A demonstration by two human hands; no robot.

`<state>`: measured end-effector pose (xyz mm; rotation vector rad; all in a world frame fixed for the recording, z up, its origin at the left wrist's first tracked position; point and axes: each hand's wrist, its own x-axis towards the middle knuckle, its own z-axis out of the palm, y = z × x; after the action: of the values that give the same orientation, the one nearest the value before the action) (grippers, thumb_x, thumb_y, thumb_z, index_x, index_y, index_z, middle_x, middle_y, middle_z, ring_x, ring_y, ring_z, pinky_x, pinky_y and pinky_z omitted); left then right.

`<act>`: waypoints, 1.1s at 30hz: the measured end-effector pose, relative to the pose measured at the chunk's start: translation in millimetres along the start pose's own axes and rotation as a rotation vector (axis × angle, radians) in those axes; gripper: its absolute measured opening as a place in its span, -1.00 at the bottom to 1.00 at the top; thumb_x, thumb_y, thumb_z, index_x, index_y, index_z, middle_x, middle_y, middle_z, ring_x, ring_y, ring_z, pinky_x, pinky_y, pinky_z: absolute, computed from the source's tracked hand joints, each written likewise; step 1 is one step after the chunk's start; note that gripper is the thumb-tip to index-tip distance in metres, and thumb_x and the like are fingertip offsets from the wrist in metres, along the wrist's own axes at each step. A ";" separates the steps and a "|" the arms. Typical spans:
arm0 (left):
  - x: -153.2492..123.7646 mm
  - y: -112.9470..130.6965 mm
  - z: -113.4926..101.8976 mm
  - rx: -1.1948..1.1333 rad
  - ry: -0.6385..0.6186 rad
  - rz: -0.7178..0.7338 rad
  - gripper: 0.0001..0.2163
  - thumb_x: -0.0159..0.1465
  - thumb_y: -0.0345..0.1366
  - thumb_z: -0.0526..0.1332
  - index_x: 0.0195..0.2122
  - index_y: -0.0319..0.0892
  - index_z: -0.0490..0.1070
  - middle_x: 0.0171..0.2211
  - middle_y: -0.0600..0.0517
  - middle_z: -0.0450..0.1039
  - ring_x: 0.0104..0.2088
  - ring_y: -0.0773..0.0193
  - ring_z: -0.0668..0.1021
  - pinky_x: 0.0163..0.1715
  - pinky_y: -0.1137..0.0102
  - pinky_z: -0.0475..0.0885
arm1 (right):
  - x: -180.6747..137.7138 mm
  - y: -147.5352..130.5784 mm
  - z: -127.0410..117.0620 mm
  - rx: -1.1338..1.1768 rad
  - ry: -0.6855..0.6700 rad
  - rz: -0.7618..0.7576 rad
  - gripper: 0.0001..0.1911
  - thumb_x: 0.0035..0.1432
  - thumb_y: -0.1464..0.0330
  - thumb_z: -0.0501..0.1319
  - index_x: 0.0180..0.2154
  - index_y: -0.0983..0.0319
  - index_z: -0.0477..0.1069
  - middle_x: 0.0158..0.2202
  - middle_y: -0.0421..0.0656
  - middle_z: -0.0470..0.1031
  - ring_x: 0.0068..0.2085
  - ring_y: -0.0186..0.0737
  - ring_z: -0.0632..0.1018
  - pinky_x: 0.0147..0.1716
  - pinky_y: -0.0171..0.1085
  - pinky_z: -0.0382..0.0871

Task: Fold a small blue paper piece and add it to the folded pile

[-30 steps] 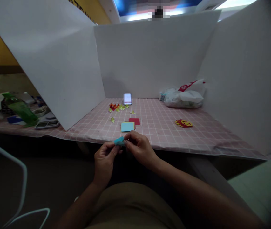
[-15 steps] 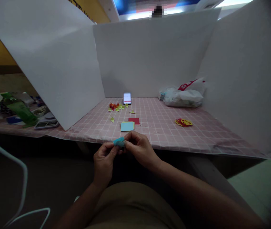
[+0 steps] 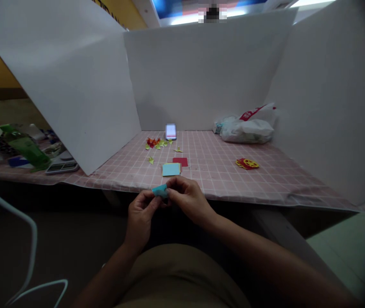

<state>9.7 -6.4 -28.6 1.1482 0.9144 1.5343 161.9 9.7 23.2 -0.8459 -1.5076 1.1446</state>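
A small folded piece of blue paper (image 3: pixel 159 190) is pinched between both hands just in front of the table's near edge. My left hand (image 3: pixel 140 216) grips its lower left side with thumb and fingers closed. My right hand (image 3: pixel 187 199) pinches its right end, fingers curled over it. Just beyond the hands, a stack of square paper sheets (image 3: pixel 171 169) with a light blue one on top lies on the pink checked tablecloth (image 3: pixel 221 175), a red sheet (image 3: pixel 180 161) behind it.
Small folded paper pieces (image 3: pixel 158 144), yellow and red, lie near a lit phone (image 3: pixel 170 131) at the back. A red-and-yellow paper cutout (image 3: pixel 247 164) lies right, a white plastic bag (image 3: pixel 249 128) behind it. White boards wall three sides. A scale (image 3: pixel 63 167) and green bag (image 3: pixel 28 147) sit left.
The hands and blue paper have barely shifted; the fingers keep working the paper's fold in the same spot.
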 end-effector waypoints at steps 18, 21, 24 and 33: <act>13.1 49.8 -11.8 0.284 -0.173 -0.188 -0.83 0.15 -0.21 0.38 -0.37 -0.22 0.56 -0.38 0.03 0.54 -0.34 0.29 0.49 -0.26 0.42 0.37 | 4.2 3.4 -8.6 -0.305 -0.228 -0.026 -0.91 0.07 0.53 0.17 -0.39 0.27 0.42 -0.44 -0.23 0.41 -0.38 -0.33 0.39 -0.39 -0.33 0.20; 13.5 52.0 -11.3 0.298 -0.191 -0.198 -0.81 0.14 -0.19 0.39 -0.41 -0.22 0.54 -0.42 0.05 0.51 -0.37 0.32 0.46 -0.29 0.44 0.35 | 3.9 4.5 -9.4 -0.284 -0.256 -0.016 -0.93 0.10 0.51 0.18 -0.39 0.27 0.43 -0.45 -0.24 0.39 -0.40 -0.34 0.37 -0.41 -0.34 0.18; 13.7 52.7 -10.8 0.301 -0.207 -0.198 -0.81 0.13 -0.20 0.39 -0.43 -0.22 0.52 -0.46 0.08 0.48 -0.41 0.35 0.43 -0.32 0.45 0.32 | 3.6 4.6 -9.7 -0.274 -0.273 -0.006 -0.94 0.12 0.50 0.18 -0.39 0.28 0.42 -0.46 -0.24 0.36 -0.41 -0.35 0.34 -0.43 -0.35 0.16; 13.9 51.2 -12.4 0.253 -0.208 -0.223 -0.80 0.15 -0.17 0.40 -0.42 -0.22 0.53 -0.46 0.09 0.48 -0.42 0.37 0.43 -0.33 0.47 0.32 | 4.7 2.7 -9.2 -0.296 -0.269 -0.012 -0.91 0.12 0.52 0.18 -0.41 0.28 0.40 -0.46 -0.25 0.36 -0.42 -0.36 0.33 -0.42 -0.35 0.16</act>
<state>-16.6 -5.5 19.0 1.3087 1.0756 1.1202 169.6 17.0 22.3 -0.9038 -1.9363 1.0724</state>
